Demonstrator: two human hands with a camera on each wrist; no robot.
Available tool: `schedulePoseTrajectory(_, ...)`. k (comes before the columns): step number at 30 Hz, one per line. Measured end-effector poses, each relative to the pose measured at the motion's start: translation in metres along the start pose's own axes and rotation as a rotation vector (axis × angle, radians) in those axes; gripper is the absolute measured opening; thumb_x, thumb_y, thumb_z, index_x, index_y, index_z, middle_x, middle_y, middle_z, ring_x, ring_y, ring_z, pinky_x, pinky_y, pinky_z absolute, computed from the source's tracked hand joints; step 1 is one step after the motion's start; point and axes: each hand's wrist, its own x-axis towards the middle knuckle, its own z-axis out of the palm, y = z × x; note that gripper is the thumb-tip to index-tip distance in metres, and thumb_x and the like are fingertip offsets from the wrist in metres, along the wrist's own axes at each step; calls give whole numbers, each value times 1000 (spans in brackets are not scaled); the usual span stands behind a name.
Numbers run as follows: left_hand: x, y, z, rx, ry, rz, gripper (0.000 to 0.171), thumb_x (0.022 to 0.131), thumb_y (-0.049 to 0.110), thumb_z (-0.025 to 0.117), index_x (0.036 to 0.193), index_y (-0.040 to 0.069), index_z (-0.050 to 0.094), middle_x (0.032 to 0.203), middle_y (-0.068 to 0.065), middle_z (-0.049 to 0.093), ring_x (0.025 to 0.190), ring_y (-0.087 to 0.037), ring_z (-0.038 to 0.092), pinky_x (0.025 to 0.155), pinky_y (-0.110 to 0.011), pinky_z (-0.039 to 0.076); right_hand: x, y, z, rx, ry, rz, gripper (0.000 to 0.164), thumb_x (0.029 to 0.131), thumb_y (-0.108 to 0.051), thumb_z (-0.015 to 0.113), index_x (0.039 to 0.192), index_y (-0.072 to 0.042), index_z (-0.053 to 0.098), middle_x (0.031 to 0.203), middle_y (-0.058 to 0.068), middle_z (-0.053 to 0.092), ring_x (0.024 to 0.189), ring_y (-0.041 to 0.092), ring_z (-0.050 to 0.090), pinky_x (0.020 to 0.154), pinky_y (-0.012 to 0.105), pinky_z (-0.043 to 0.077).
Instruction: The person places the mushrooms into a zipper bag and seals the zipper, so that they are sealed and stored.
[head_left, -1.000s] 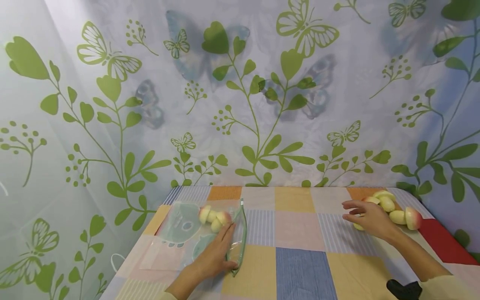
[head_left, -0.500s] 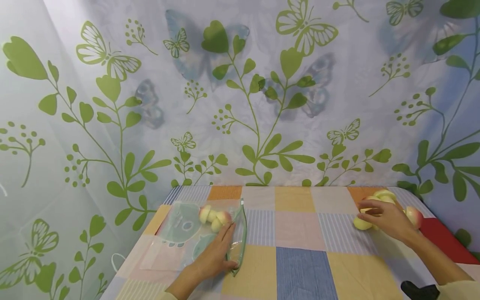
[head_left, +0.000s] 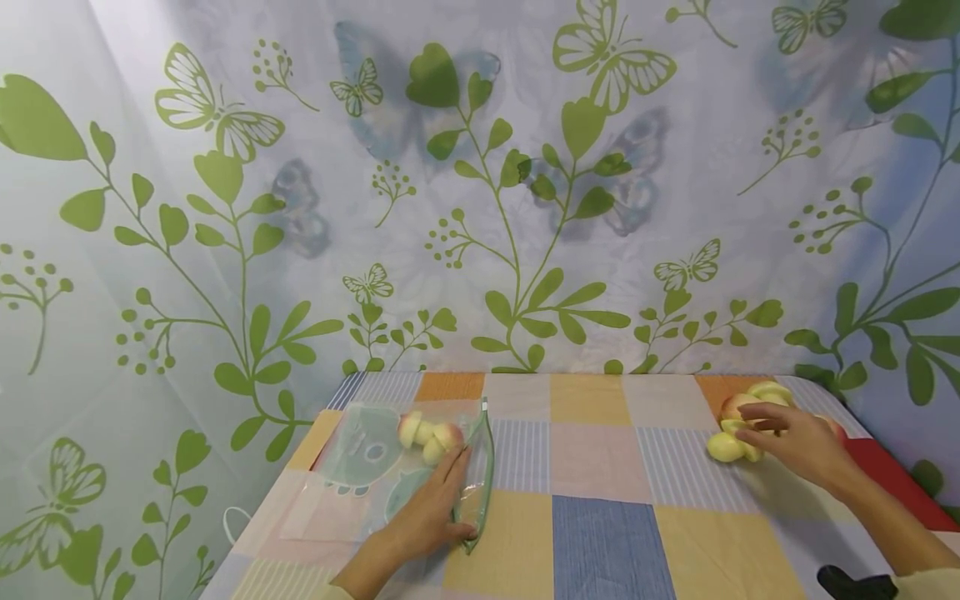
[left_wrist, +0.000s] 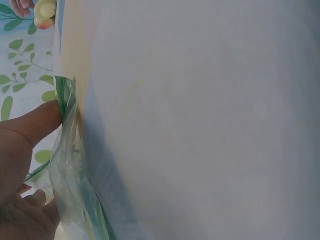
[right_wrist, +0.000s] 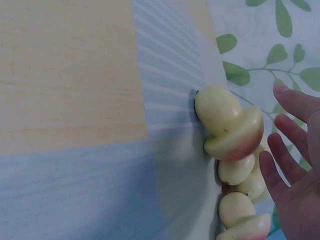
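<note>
A clear zip bag (head_left: 322, 508) with green prints lies flat at the table's left. My left hand (head_left: 427, 512) rests on its mouth side, fingers extended. The left wrist view has the thumb against the green zip edge (left_wrist: 65, 97). Pale yellow toy mushrooms (head_left: 422, 432) with reddish caps lie at the bag just beyond the left fingertips. On the right, my right hand (head_left: 798, 446) is beside several similar toy mushrooms (head_left: 726, 447), partly covering them. Its fingers are spread and relaxed in the right wrist view, apart from the nearest mushroom (right_wrist: 217, 107).
A patchwork cloth (head_left: 607, 533) covers the table. Behind it hangs a curtain (head_left: 510, 250) printed with leaves and butterflies. A black object (head_left: 855, 583) sits at the right wrist. A thin white cord (head_left: 234, 521) shows past the left edge.
My right hand has moved to the right across the mushrooms, uncovering those on its left and covering more on its right. The left hand and bag have stayed in place.
</note>
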Motion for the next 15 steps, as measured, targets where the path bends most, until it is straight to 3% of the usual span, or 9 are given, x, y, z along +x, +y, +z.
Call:
schedulePoseTrajectory(5, 0, 0, 0, 4, -2, 8, 116, 81, 24, 90, 162, -5, 12, 168, -25, 12, 153, -40, 20, 119, -50, 30, 1, 5, -2, -89, 34, -9, 44, 81, -27, 90, 112, 1, 76, 106, 19, 75, 84, 9, 69, 60, 23, 49)
schedulePoseTrajectory(10, 0, 0, 0, 14, -1, 13, 117, 80, 25, 90, 162, -5, 12, 168, -26, 12, 152, -41, 22, 118, -50, 31, 0, 7, 0, -56, 7, 29, 48, 84, -26, 88, 116, 5, 73, 109, 25, 73, 92, 34, 71, 62, 20, 50)
schedulePoseTrajectory(15, 1, 1, 0, 14, 1, 11, 117, 80, 25, 90, 162, -5, 13, 168, -25, 13, 151, -41, 24, 118, -50, 31, 2, 6, 2, -3, -52, 62, 53, 88, -24, 85, 122, 12, 66, 119, 34, 66, 104, 54, 65, 64, 16, 51)
